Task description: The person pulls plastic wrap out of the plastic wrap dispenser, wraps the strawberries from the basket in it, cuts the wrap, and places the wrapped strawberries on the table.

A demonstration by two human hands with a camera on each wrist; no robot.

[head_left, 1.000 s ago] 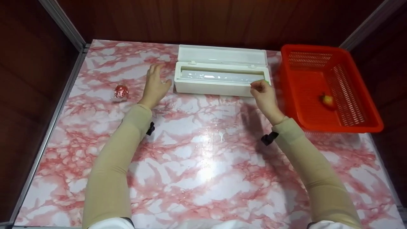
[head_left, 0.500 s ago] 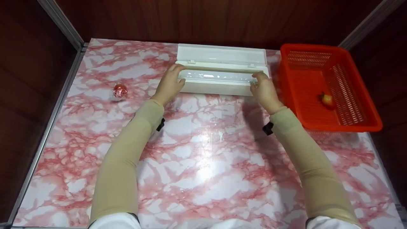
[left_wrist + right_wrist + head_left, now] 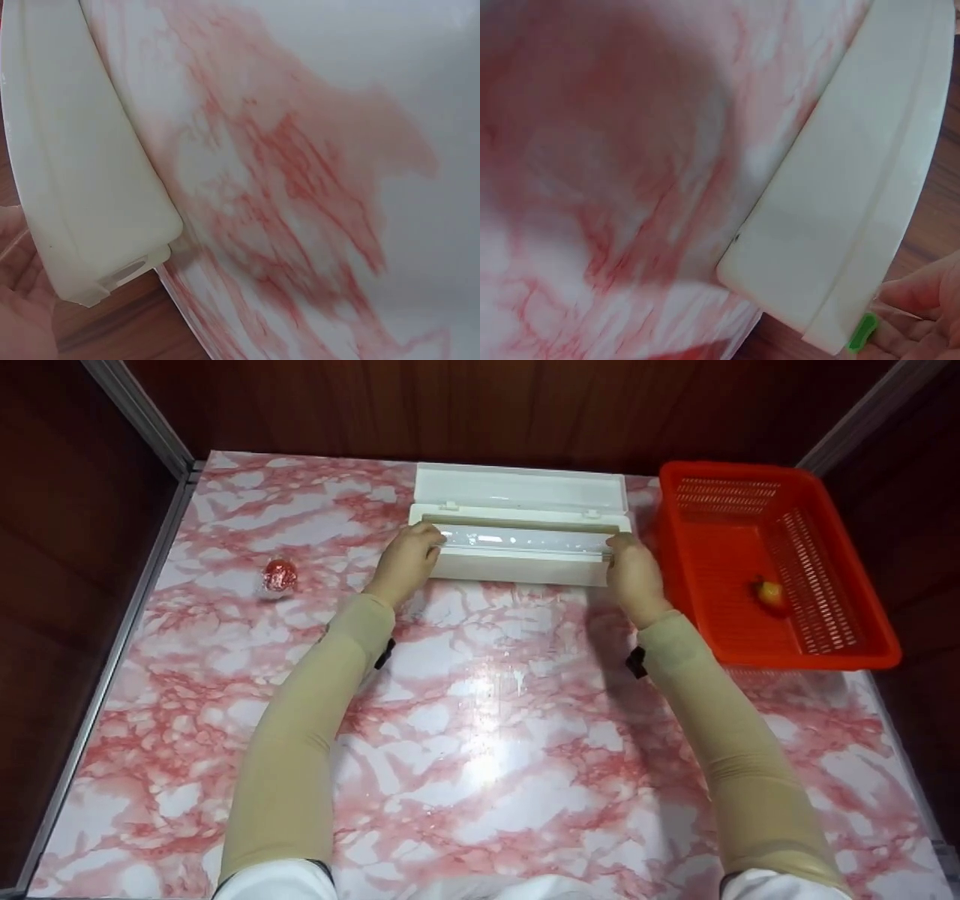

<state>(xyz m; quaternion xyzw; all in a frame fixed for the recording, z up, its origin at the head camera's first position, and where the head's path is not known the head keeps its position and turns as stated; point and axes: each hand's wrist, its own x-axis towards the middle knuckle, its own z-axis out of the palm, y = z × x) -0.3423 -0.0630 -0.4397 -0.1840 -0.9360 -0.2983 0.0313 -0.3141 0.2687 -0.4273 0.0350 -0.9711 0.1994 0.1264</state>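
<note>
A long white cling film dispenser [image 3: 517, 570] lies at the back of the table with its lid [image 3: 521, 487] tipped back. Inside it shows the shiny roll of cling film [image 3: 525, 538]. At the left end, my left hand [image 3: 405, 561] has thumb and fingers drawn together, pinching the film's edge. My right hand [image 3: 636, 577] does likewise at the right end. The fingertips are partly hidden in both wrist views. Beside the right hand a small green cutter slider [image 3: 862, 332] sits on the dispenser's corner, seen in the right wrist view.
On the left of the table sits a red round item in clear wrap [image 3: 280, 575]. To the right stands a red plastic basket [image 3: 780, 660] holding a small yellow-red fruit [image 3: 770, 592]. Dark wood-look panels [image 3: 480, 405] enclose the table's back and sides.
My left hand has come right from the bare table to the dispenser's left end. Both hands' fingers have closed in on the film. The right hand has shifted slightly rightward.
</note>
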